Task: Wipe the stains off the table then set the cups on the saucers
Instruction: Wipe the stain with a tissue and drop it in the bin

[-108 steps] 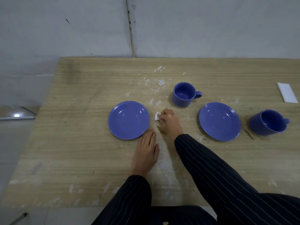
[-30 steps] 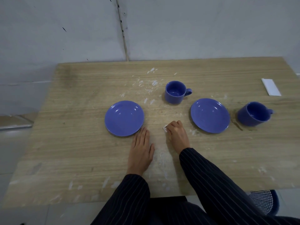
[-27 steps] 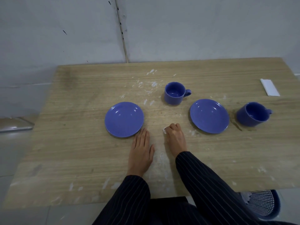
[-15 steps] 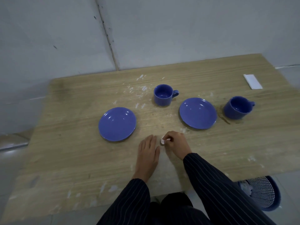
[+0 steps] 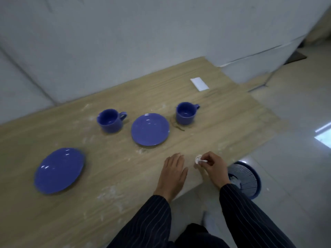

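Two blue saucers lie on the wooden table [image 5: 223, 126]: the left saucer [image 5: 59, 170] and the right saucer [image 5: 150, 129]. One blue cup [image 5: 110, 120] stands between them, farther back. The other cup [image 5: 185, 112] stands right of the right saucer, with a brown stain [image 5: 178, 127] beside its base. My left hand [image 5: 172, 173] rests flat on the table near the front edge, fingers apart. My right hand [image 5: 212, 167] pinches a small crumpled white tissue [image 5: 198, 159] above the table's front edge. Pale smears mark the wood in several places.
A folded white paper [image 5: 199, 83] lies at the table's far right corner. A blue mesh waste bin [image 5: 245, 179] stands on the floor just below and to the right of my right hand. A grey wall runs behind the table.
My right hand with the tissue has drawn back from between the saucers to the table's front edge. The view has swung to the right, bringing the bin and floor into sight.
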